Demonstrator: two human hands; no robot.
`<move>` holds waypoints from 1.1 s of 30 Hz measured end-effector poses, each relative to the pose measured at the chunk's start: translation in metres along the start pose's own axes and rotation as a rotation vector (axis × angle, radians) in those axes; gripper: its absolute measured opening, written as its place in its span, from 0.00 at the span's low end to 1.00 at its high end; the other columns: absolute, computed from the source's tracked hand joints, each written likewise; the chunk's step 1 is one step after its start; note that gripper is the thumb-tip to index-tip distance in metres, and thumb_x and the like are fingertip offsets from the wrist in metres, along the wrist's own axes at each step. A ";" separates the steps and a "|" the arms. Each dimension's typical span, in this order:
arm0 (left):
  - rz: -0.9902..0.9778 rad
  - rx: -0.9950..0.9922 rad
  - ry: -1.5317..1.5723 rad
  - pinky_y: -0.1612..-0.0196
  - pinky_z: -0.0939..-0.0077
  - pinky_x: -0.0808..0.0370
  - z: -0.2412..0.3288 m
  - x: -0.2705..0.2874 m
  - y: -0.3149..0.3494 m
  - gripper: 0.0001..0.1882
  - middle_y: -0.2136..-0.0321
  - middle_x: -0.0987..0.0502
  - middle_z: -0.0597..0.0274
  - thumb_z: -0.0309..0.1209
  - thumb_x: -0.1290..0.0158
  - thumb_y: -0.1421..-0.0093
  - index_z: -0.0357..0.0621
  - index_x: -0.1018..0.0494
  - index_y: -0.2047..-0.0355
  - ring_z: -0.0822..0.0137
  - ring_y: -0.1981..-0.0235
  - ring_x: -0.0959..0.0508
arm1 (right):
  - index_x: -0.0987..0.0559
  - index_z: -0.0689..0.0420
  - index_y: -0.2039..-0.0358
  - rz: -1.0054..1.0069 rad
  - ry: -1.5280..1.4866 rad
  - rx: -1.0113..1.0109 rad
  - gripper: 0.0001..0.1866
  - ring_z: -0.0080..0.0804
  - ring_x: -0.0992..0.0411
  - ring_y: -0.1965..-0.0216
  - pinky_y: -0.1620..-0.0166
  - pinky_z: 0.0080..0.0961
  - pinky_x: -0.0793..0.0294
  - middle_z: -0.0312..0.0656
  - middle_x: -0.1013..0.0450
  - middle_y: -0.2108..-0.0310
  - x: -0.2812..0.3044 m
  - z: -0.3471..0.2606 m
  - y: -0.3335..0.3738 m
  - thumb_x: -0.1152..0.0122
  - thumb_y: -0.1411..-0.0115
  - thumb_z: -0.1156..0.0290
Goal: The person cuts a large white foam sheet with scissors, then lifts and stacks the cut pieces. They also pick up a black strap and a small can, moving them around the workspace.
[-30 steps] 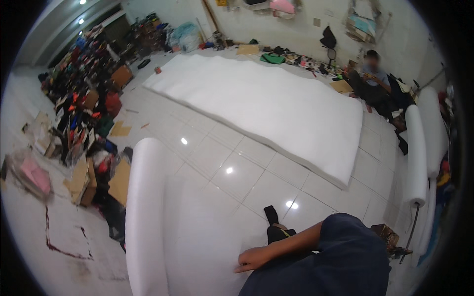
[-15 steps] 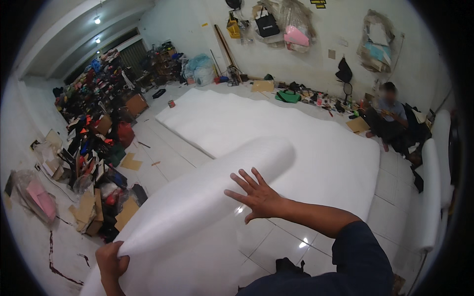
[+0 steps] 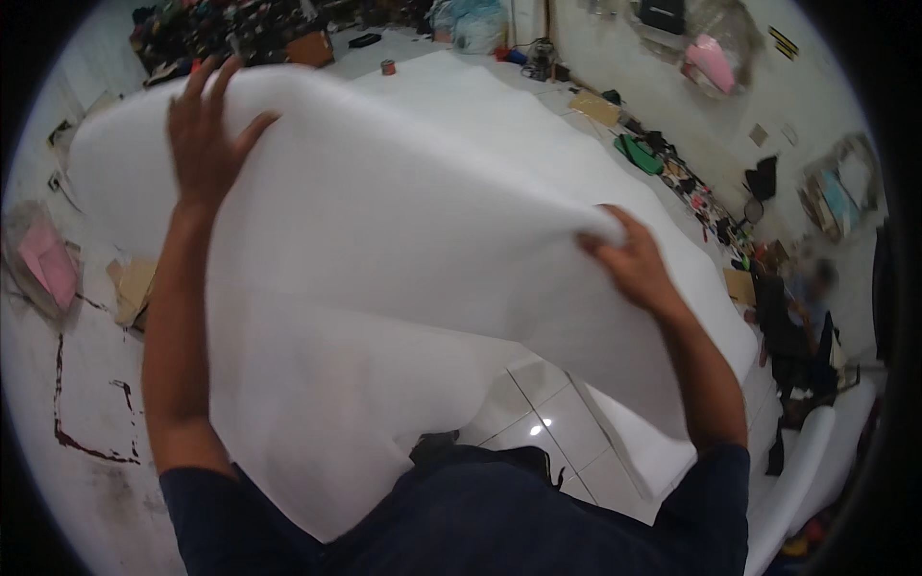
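A large white foam sheet (image 3: 384, 211) arches up in front of me, its upper bend running from far left down to the right. My left hand (image 3: 209, 144) lies against the top of that bend, fingers stretched upward and thumb spread away. At the right, my right hand (image 3: 629, 259) pinches the sheet's edge between thumb and fingers, creasing it there. The sheet's lower part hangs down toward my body. Behind it, more white foam (image 3: 451, 91) lies flat across the floor, partly hidden by the raised part.
Tiled floor (image 3: 547, 408) shows below the sheet. White foam rolls (image 3: 797, 480) stand at the right, near a seated person (image 3: 802, 307). Along the right wall lie a green bag (image 3: 638, 154) and clutter. A small can (image 3: 388, 67) stands beyond the sheet; cardboard (image 3: 134, 288) is at left.
The foam roll has been lifted and spread into a wide arch. My right hand, open before, has moved right and gripped the edge. My left hand has risen and opened on the sheet.
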State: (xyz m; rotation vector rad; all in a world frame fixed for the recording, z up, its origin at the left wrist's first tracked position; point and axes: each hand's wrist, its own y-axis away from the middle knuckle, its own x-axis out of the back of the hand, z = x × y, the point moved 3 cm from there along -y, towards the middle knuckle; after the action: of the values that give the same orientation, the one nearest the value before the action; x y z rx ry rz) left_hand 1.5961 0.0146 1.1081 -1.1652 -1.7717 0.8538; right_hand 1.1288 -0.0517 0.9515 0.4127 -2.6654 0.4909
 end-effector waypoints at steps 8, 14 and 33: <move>0.186 0.330 0.124 0.41 0.56 0.39 -0.002 -0.117 0.055 0.35 0.47 0.30 0.51 0.43 0.33 0.49 0.43 0.34 0.44 0.53 0.42 0.34 | 0.26 0.64 0.49 0.408 0.323 -0.360 0.27 0.29 0.24 0.64 0.58 0.26 0.25 0.45 0.23 0.61 0.130 -0.025 -0.049 0.38 0.42 0.57; 0.108 0.708 0.226 0.39 0.60 0.37 -0.012 -0.145 0.181 0.32 0.49 0.33 0.48 0.35 0.36 0.44 0.33 0.37 0.45 0.53 0.45 0.33 | 0.34 0.66 0.42 0.672 0.503 -0.476 0.39 0.38 0.23 0.65 0.63 0.30 0.22 0.58 0.26 0.62 0.182 -0.010 -0.078 0.40 0.44 0.49; -0.943 1.768 1.572 0.52 0.66 0.24 0.174 -0.347 0.336 0.21 0.61 0.25 0.56 0.38 0.43 0.39 0.39 0.31 0.50 0.65 0.58 0.24 | 0.36 0.70 0.41 0.632 0.523 -0.387 0.44 0.40 0.22 0.66 0.66 0.25 0.19 0.63 0.27 0.60 0.175 0.028 -0.321 0.42 0.44 0.45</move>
State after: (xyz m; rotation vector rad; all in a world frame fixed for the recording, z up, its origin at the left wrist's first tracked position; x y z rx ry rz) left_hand 1.6431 -0.2131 0.6502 0.3814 0.2012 0.2973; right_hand 1.0786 -0.3866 1.0912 -0.6078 -2.2439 0.1972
